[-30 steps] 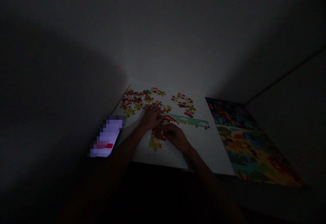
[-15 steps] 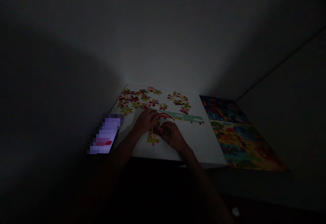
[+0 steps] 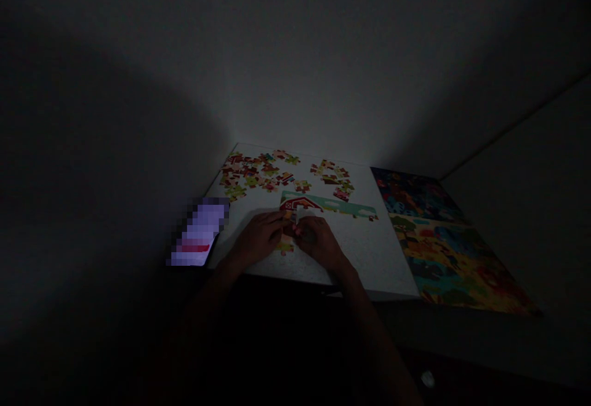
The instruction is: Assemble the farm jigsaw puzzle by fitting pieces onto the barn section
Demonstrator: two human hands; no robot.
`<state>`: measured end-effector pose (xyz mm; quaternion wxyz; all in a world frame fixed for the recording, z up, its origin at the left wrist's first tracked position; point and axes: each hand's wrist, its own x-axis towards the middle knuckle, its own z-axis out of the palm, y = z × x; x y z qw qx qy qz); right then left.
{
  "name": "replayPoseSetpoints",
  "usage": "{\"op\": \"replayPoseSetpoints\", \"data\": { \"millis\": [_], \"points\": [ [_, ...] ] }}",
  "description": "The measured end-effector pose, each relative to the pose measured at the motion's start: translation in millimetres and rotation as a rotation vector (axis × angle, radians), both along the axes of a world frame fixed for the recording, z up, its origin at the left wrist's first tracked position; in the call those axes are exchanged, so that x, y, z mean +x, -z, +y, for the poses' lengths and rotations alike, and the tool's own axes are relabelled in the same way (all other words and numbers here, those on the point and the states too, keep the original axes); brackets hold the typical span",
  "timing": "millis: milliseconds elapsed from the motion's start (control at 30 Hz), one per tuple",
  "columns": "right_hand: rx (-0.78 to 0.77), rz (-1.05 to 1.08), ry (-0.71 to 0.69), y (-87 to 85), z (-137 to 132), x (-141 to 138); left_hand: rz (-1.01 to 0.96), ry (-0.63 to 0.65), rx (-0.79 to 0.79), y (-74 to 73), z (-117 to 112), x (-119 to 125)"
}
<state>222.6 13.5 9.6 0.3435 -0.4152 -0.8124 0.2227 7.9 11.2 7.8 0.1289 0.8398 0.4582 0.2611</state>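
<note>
A partly joined jigsaw puzzle lies before me, with a strip of sky and a red barn (image 3: pixel 300 202) along its top and a lower section (image 3: pixel 287 248) below, partly covered by my hands. My left hand (image 3: pixel 261 235) is at the left of this section, its fingers bent together at the edge of a puzzle piece (image 3: pixel 289 214) under the barn. Close beside it, my right hand (image 3: pixel 319 241) is closed in a pinch on a piece at the section's right side. The fingers and dim light hide most of that piece. A small pale patch shows just above the right fingertips.
Many loose puzzle pieces (image 3: pixel 249 175) are heaped at the back left of the white table (image 3: pixel 364 258). Another group (image 3: pixel 330 175) lies at the back middle. A lit phone (image 3: pixel 198 234) rests at the left edge, and colourful picture boards (image 3: pixel 443 252) lie on the right.
My left hand has drawn back towards me off the barn's left side, uncovering it. My right hand stays at the lower section, still pinching. The view has shifted slightly.
</note>
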Motion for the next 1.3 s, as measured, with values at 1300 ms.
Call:
{"op": "replayPoseSetpoints", "data": {
  "millis": [1300],
  "points": [
    [-0.11,0.037,-0.003,-7.4,-60.0,-1.8,0.029,-0.007,-0.081,-4.1,0.4,1.7]
  ]
}}
